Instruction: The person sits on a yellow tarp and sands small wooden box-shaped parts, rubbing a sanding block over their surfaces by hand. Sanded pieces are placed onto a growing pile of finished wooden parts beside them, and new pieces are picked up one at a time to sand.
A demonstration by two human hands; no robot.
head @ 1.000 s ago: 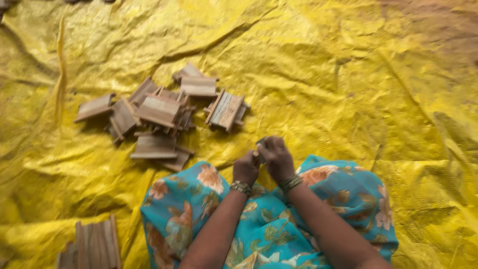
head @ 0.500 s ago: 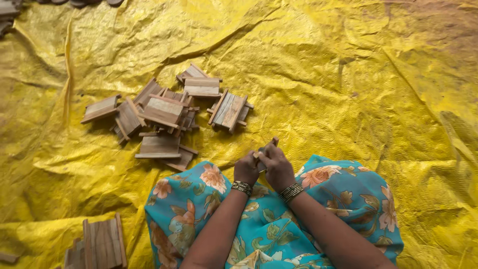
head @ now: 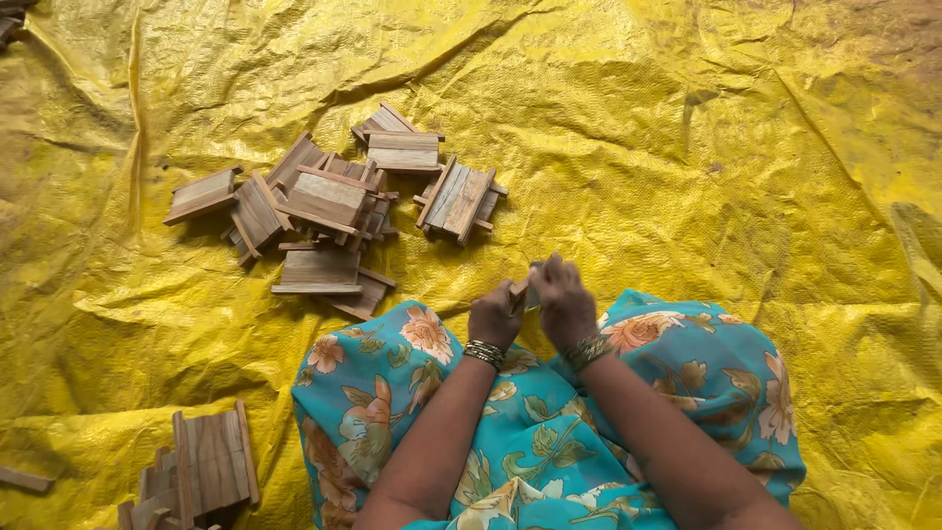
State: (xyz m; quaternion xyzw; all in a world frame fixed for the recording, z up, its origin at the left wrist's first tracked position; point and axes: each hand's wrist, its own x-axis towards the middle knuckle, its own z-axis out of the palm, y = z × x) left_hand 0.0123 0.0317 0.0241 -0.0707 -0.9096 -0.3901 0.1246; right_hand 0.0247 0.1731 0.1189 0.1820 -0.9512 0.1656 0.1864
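Observation:
My left hand (head: 494, 316) and my right hand (head: 562, 302) meet just above my lap, both closed on a small wooden piece (head: 522, 291) held between the fingers. Most of that piece is hidden by the fingers. Bangles sit on both wrists. My knees are covered by turquoise flowered cloth (head: 392, 393). Ahead and to the left lies a pile of small wooden slat frames (head: 324, 201) on the yellow tarpaulin (head: 687, 128).
One frame (head: 459, 199) lies apart at the pile's right side. Another stack of wooden slats (head: 201, 466) sits at the lower left, with a loose stick (head: 22, 479) at the left edge. Dark items (head: 12, 22) show at the top left corner.
The view has shifted slightly, so the pile sits a bit lower and further right. My hands stay together over my lap, working the same small wooden piece.

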